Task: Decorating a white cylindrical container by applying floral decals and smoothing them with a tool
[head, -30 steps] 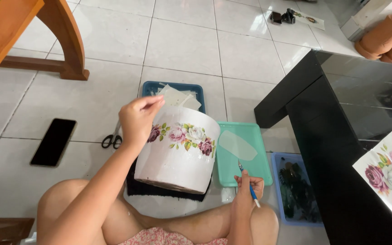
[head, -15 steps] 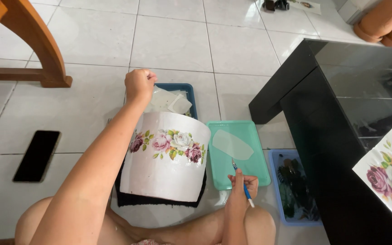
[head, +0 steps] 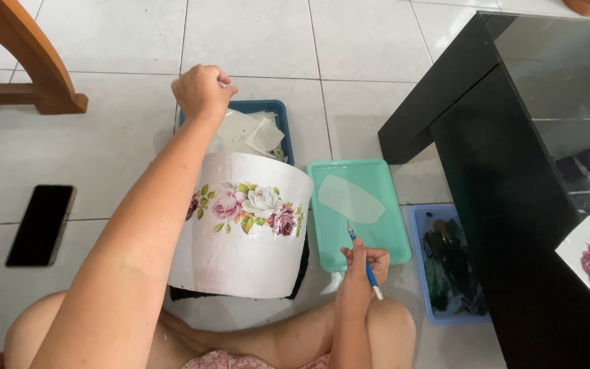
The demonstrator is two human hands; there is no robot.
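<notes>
Looking down from the head view, we see that the left hand (head: 201, 91) has moved off the rim of the white flowered pot (head: 244, 229) to the blue tray (head: 280, 109) behind it, its fingers closed over the paper scraps (head: 248, 133) there. Our right hand (head: 360, 270) remains clamped on a small brush (head: 363, 262) at the green tray (head: 387, 239), which carries a translucent cut-out (head: 349, 198); the pot stands upturned on the floor between the knees, so we judge another piece is being fetched.

Bright, even daylight; soft shadows on the floor (head: 254, 34); sharp throughout; reflective glare across the black cabinet (head: 554, 89).
</notes>
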